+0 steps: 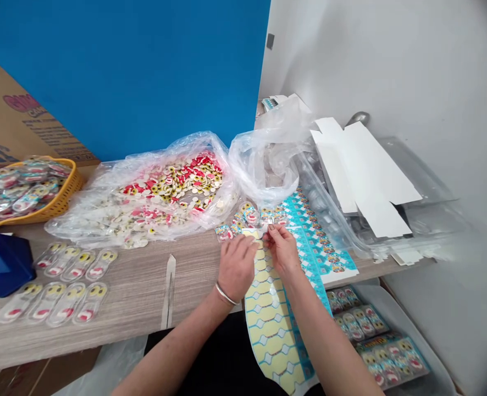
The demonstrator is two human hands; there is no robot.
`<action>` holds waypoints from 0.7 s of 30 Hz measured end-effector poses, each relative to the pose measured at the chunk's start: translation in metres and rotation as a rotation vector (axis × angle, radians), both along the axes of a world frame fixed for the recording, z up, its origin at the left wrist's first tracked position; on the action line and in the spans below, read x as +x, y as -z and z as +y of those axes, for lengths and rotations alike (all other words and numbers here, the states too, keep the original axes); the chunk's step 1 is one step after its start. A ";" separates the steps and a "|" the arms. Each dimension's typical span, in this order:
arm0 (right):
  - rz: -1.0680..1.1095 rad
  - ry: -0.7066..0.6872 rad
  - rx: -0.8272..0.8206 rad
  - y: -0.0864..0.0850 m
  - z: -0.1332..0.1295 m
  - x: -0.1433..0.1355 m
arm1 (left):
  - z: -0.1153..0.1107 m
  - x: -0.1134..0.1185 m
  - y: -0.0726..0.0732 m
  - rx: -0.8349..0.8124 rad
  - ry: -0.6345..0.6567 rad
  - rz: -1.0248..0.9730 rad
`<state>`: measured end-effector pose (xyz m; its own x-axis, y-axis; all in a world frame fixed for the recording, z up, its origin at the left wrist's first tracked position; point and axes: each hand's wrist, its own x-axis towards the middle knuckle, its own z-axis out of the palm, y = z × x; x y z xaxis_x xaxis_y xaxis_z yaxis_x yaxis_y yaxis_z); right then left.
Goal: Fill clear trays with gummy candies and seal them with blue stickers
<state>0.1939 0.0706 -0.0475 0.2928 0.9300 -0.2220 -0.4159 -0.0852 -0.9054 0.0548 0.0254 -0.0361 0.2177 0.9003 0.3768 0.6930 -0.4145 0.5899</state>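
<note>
A long yellow backing sheet (270, 324) with blue outlines hangs over the table's front edge, beside blue printed sticker sheets (309, 258). My left hand (237, 265) rests at the sheet's upper left, its fingers bent and close together; what lies under the fingertips is hidden. My right hand (282, 247) pinches a small piece at the sheet's top edge, too small to make out. Just beyond the fingers lie several small clear packs (249, 213) with colourful labels. Clear plastic shells (97, 264) holding yellow and red-white pieces stand in two rows at the left.
An open plastic bag (177, 184) of small red, yellow and white pieces lies behind. Around are a yellow basket (72, 190), blue dispenser (15, 264), metal strip (169, 291), white cards (367, 170) on a clear tray, and a lower bin (429, 352) with packs.
</note>
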 end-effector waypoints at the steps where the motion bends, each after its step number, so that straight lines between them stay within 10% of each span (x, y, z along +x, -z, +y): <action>1: 0.025 -0.010 -0.005 -0.002 -0.001 0.000 | 0.000 0.002 0.001 0.062 0.069 0.148; 7: -0.006 0.123 0.222 -0.043 -0.010 0.009 | 0.013 0.009 0.016 -0.016 0.148 0.280; 11: -0.616 0.020 0.528 -0.060 -0.030 -0.002 | 0.002 -0.004 -0.006 -0.290 0.120 -0.345; 16: -1.097 -0.348 0.900 -0.035 -0.055 -0.055 | -0.031 -0.050 -0.041 -0.737 -0.196 -1.455; 21: -1.004 -0.755 1.040 -0.025 -0.066 -0.133 | -0.071 -0.126 -0.033 -0.681 -0.534 -1.597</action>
